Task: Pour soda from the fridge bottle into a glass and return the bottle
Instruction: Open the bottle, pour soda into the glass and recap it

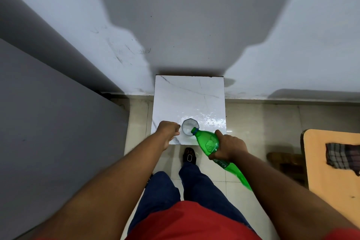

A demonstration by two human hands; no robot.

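A clear glass [189,126] stands near the front edge of a small white marble-topped table [187,95]. My right hand [228,147] is wrapped round the middle of a green soda bottle [207,142], tilted so its open neck rests over the glass's right rim. Liquid shows inside the glass. My left hand [168,129] sits just left of the glass with curled fingers, the fingertips at its side; whether they grip the glass or hold the cap is hidden.
A grey fridge side [48,122] rises at the left. A white wall stands behind the table. At the right is a wooden table [321,161] with a checked cloth [342,156]. My legs and shoe [190,155] are on the tiled floor below.
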